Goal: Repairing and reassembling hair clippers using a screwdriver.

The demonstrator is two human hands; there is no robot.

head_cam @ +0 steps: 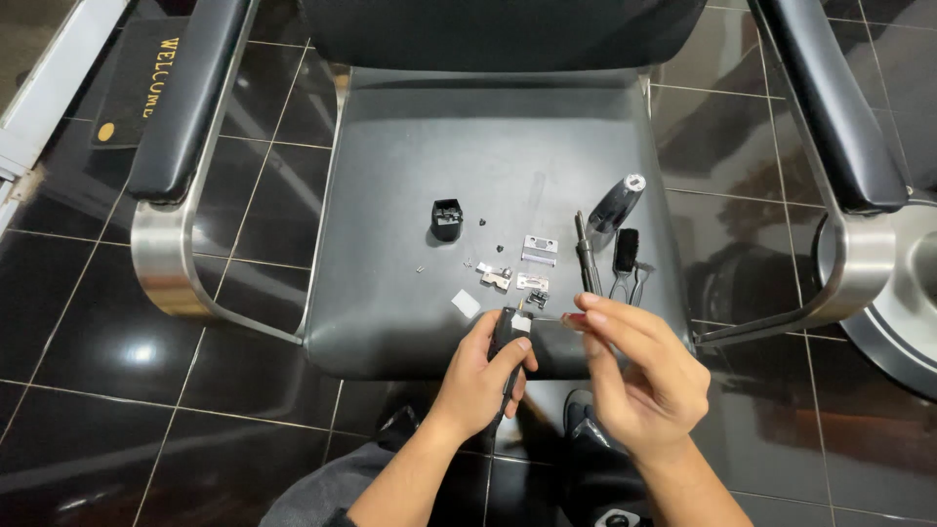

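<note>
1. so what's in hand here looks like the fiddly middle of taking apart or rebuilding a hair clipper, with the loose bits spread out on the black chair seat point(410, 176), which is doing duty as a workbench.
2. the left hand point(478, 376) is wrapped shut around the dark clipper body point(505, 337), held upright at the near edge of the seat, with a small pale piece at its top end.
3. the right hand point(639, 366) has its fingertips pinched on a thin tool point(554, 317), probably a small screwdriver, with the tip pointing left at the top of the clipper body. i can't tell if the tip is actually touching.
4. parts laid out farther up the seat: a small black cap point(446, 219) off to the left, a metal blade plate point(540, 249) in the middle, a couple of smaller metal bits point(496, 277) just near of it, and a white square scrap point(466, 304) close to the left hand.
5. to the right there's a black and silver housing point(617, 203) lying tilted, a long dark rod-like tool point(586, 254), and a small brush point(627, 250) beside it.
6. my read: it's at the screw or tiny-part stage on the head of the clipper. the next move would need the left hand to keep the body dead steady while the tip finds its spot.
7. the tiny screws on that slick seat could roll off to the tile floor point(117, 342) easily.
</note>
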